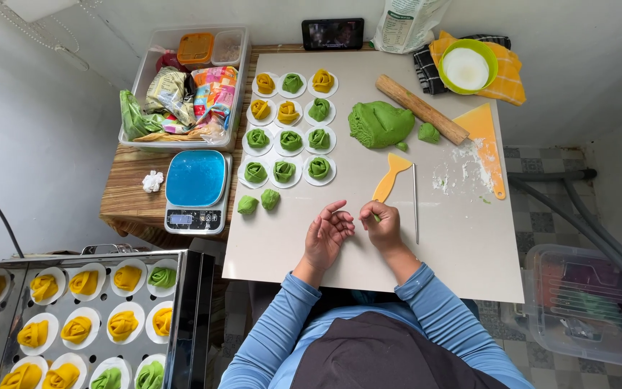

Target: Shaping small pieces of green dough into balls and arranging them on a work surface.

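My left hand (327, 234) is held palm up with fingers apart over the white work board (462, 252). My right hand (381, 225) is curled next to it, pinching a small bit of green dough (376, 217). Just beyond lie a yellow plastic scraper (391, 177) and a thin metal rod (415, 203). A large lump of green dough (379, 123) and a small piece (428, 132) rest by a wooden rolling pin (420, 109). Two green dough balls (258, 202) sit left of my hands.
Rows of green and yellow rose-shaped dumplings on white paper rounds (288, 126) fill the board's far left. A blue scale (196, 189), a clear tub of packets (181, 94), a steamer tray of dumplings (80, 320), a green bowl (467, 67), an orange scraper (487, 144) surround it.
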